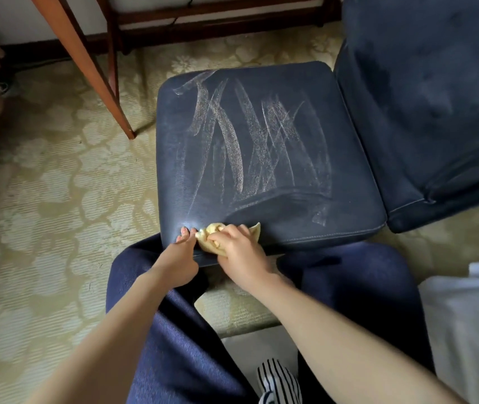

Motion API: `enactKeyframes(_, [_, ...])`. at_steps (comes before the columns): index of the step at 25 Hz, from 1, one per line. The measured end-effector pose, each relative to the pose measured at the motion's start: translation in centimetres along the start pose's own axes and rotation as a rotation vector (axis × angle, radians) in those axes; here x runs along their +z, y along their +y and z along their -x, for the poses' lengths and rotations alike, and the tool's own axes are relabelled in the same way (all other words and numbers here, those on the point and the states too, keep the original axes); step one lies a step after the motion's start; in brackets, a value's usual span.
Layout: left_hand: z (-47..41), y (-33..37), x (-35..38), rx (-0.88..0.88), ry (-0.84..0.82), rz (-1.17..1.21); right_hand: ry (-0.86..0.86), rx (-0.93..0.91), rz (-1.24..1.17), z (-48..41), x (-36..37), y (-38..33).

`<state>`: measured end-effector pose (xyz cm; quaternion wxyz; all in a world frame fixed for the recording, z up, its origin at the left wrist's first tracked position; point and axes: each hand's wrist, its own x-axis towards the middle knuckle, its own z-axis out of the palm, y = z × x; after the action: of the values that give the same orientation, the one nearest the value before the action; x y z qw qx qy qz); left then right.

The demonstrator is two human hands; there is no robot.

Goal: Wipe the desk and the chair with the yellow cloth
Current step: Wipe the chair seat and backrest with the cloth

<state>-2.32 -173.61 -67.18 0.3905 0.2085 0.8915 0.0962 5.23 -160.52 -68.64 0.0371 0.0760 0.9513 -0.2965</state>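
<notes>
The dark blue chair point(264, 135) fills the middle of the view, its seat cushion streaked with pale wipe marks and its backrest rising at the right. My right hand point(239, 252) grips the crumpled yellow cloth point(213, 233) against the seat's near edge. Just left of it, my left hand point(181, 255) holds the seat's front left corner, fingers curled over the rim. A wooden desk leg point(86, 62) slants down at the upper left; the desk top is out of view.
Pale floral carpet point(43, 214) covers the floor around the chair. My knees in dark blue trousers point(174, 345) sit just below the seat. A wooden frame point(217, 21) runs along the far wall, and white fabric point(471, 330) lies at the right.
</notes>
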Motion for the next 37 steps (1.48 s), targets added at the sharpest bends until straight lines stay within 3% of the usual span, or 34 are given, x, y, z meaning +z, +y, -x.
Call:
enactKeyframes(4, [-0.5, 0.5, 0.3, -0.027, -0.024, -0.066, 0.144, -0.028, 0.153, 1.9, -2.1, 5.3])
enactKeyframes(8, [0.0, 1.5, 1.9, -0.064, 0.105, -0.279, 0.289, 0.171, 0.234, 3.5, -5.8, 11.3])
enactKeyframes(11, [0.0, 1.3, 3.0, -0.044, 0.186, -0.313, 0.351, 0.302, 0.32, 4.1, -8.2, 15.3])
enactKeyframes(14, [-0.4, 0.9, 3.5, -0.001, 0.202, -0.217, 0.384, 0.597, 0.284, 4.3, -10.3, 19.1])
enactKeyframes(17, [-0.2, 0.2, 3.7, 0.026, 0.163, -0.089, 0.466, 0.962, 0.084, 3.7, -12.4, 20.8])
enactKeyframes(19, [-0.1, -0.4, 3.6, 0.046, 0.151, -0.02, 0.454, 1.057, 0.086, 2.2, -12.6, 19.6])
enactKeyframes(22, [-0.2, -0.8, 3.3, 0.071, 0.181, -0.003, 0.342, 0.783, 0.209, -0.3, -10.0, 14.8])
enactKeyframes(25, [-0.1, -0.9, 3.4, 0.077, 0.21, 0.02, 0.257, 0.46, 0.161, -0.9, -5.7, 8.9])
enactKeyframes(28, [-0.2, -1.4, 3.3, 0.064, 0.224, 0.041, 0.153, 0.257, 0.092, -1.0, -2.8, 4.3])
enactKeyframes(33, [-0.1, -1.8, 3.5, 0.028, 0.231, 0.051, -0.056, -0.144, 0.153, 0.4, -2.0, 3.2])
enactKeyframes(35, [-0.1, -2.0, 3.4, 0.022, 0.229, 0.092, -0.034, -0.202, 0.158, 1.2, -3.1, 5.0])
enactKeyframes(37, [-0.2, -2.0, 3.5, 0.027, 0.223, 0.137, 0.024, -0.117, 0.137, 1.9, -4.5, 7.7])
